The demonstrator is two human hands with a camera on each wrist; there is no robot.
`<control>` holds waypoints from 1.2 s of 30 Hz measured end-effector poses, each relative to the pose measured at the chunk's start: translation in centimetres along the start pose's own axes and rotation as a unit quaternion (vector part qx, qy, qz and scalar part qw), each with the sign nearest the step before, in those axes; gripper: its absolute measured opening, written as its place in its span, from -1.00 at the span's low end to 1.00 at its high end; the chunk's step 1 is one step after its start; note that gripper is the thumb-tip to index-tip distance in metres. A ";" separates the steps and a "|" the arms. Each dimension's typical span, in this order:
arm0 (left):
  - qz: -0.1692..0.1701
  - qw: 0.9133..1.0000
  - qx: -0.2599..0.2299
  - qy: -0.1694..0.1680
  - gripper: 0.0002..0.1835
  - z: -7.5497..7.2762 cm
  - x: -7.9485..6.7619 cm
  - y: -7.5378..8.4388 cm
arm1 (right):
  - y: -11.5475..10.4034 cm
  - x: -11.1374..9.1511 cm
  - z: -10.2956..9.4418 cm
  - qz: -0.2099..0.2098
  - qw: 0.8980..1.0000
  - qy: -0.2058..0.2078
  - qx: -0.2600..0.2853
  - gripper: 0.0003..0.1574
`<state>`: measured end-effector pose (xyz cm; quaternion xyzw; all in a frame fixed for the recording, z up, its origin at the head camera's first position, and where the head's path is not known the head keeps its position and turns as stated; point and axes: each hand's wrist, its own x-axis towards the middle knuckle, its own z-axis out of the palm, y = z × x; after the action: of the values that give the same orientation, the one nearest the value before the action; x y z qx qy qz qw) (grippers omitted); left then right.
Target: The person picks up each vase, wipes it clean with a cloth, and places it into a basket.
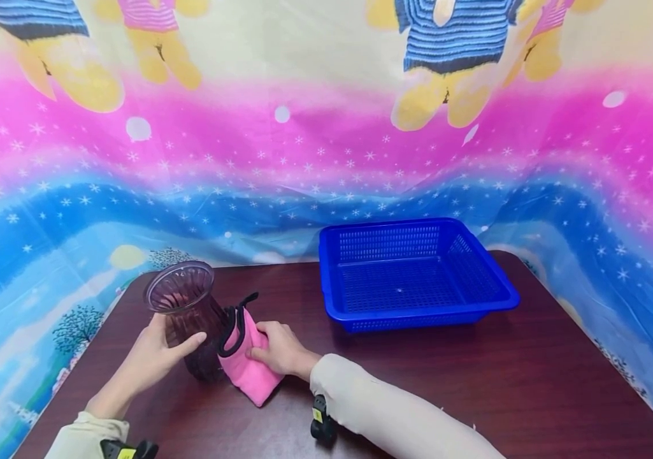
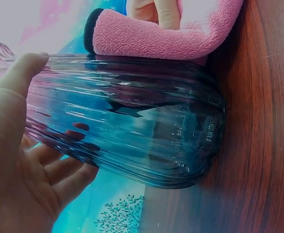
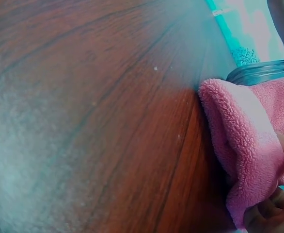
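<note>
A ribbed, see-through purple glass vase (image 1: 179,290) with a flared rim stands on the table at the left, tilted slightly in the head view. My left hand (image 1: 157,354) grips it below the rim, thumb on the near side and fingers round the back. In the left wrist view the vase (image 2: 132,121) lies across the frame with its base close to the wood. My right hand (image 1: 281,347) holds a folded pink cloth (image 1: 251,376) with black edging against the vase's right side. The plush cloth (image 3: 248,145) hangs down near the tabletop in the right wrist view.
A blue plastic basket (image 1: 418,322) with perforated walls stands at the back right of the dark red-brown wooden table (image 1: 475,395). Behind the table hangs a printed cloth backdrop (image 1: 315,140) with bears and snowflakes. Black cameras are strapped to both wrists.
</note>
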<state>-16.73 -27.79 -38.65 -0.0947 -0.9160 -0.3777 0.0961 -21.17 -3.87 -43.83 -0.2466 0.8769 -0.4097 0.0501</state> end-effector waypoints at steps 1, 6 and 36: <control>0.000 1.000 0.000 0.002 -0.26 0.1 0.0 0.0 | 0.0 0.0 0.0 0.001 1.000 -0.002 0.001 -0.73; -0.009 1.000 0.014 0.008 -0.20 0.3 -0.3 0.4 | 0.1 0.0 -0.3 0.003 1.000 -0.009 0.006 -0.71; -0.147 0.970 0.096 0.168 -0.06 2.2 -0.5 4.3 | 0.2 0.3 -0.6 0.014 0.999 -0.019 0.023 -0.68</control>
<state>-15.39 -23.28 -37.42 0.1151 -0.9225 -0.3088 0.2010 -21.65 -3.50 -43.58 -0.2407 0.8696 -0.4241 0.0777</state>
